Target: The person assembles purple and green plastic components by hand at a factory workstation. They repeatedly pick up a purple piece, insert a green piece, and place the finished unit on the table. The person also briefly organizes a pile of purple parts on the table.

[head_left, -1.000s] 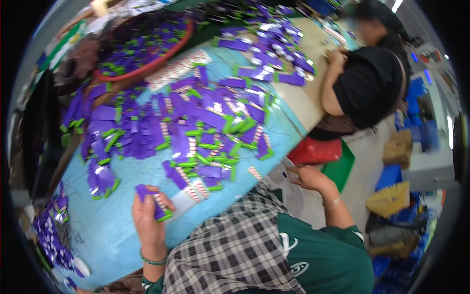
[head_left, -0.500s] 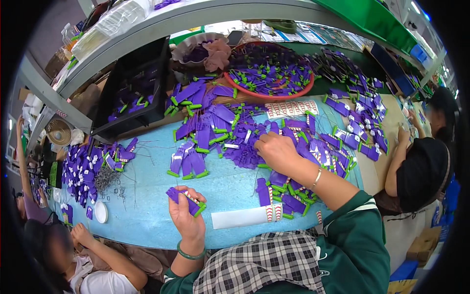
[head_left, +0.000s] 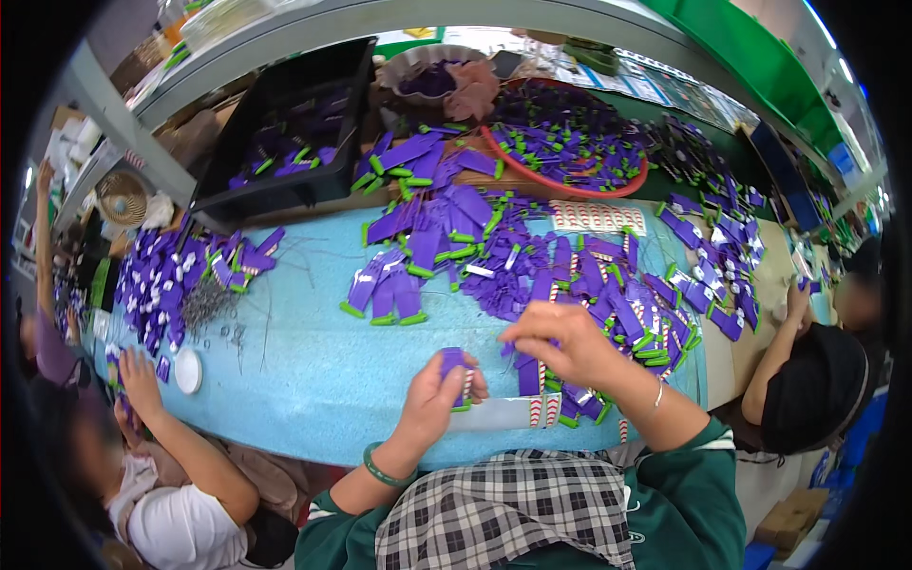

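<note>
In my left hand (head_left: 427,404) is a flat purple piece (head_left: 452,363) with a green end and a red-and-white striped strip along its side. The fingers wrap round it, above a white backing sheet (head_left: 501,414) that bears a few striped stickers at its right end. My right hand (head_left: 568,344) hovers just to the right, thumb and fingertips pinched; anything between them is too small to make out. Below and beside it lies a heap of purple-and-green pieces (head_left: 622,304), many with striped strips. Farther off is a pile of small purple parts (head_left: 499,290).
At the back stand a black bin (head_left: 275,195), a fluted bowl (head_left: 404,68) and a red round tray (head_left: 570,187) of purple-green pieces. A sticker sheet (head_left: 598,217) lies before the tray. Left are thin metal rings (head_left: 209,302) and a white lid (head_left: 188,371). Co-workers sit on both sides.
My left hand has moved right with the purple piece, over the backing sheet. My right hand has drawn back toward me from the small-parts pile, now pinched. The view has shifted slightly.
</note>
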The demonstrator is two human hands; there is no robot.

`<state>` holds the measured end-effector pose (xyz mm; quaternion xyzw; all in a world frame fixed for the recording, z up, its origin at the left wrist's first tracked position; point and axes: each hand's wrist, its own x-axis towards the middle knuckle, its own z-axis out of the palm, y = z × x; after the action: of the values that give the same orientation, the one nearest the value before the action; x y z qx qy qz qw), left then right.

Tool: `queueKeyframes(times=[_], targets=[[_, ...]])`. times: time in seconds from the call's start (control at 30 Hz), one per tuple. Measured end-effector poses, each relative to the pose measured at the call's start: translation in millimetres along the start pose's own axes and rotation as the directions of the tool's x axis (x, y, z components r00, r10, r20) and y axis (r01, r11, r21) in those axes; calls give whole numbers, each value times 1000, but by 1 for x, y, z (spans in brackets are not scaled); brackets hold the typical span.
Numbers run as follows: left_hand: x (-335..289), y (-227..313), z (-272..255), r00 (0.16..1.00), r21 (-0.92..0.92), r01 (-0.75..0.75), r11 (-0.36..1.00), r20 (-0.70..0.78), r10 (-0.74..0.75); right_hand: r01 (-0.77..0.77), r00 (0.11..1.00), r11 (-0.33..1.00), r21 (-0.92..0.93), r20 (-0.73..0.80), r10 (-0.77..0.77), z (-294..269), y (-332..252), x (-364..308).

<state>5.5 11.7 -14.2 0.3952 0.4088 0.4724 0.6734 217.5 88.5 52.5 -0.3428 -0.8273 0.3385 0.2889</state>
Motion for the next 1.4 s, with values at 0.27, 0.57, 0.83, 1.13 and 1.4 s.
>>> queueKeyframes(times=[0.27,0.57,0.83,1.13,1.4], targets=[[-10,-2,19,983,450,-86,889,182,3,-66,992,996,66,-103,73,45,-14,-32],[-13,-1,27,960,649,-255,717,258,108,-89,995,994,62,-42,91,42,-12,-41],[-13,-9,27,984,424,-31,905,173,-48,-153,980,985,84,-114,162,60,-5,-46],[56,41,-70,843,988,-134,83,69,533,-384,922,890,-247,-57,382,-105,32,-44],[81,29,-117,856,910,228,-347,-17,517,177,969,796,-579,245,-37,9,15,-58]])
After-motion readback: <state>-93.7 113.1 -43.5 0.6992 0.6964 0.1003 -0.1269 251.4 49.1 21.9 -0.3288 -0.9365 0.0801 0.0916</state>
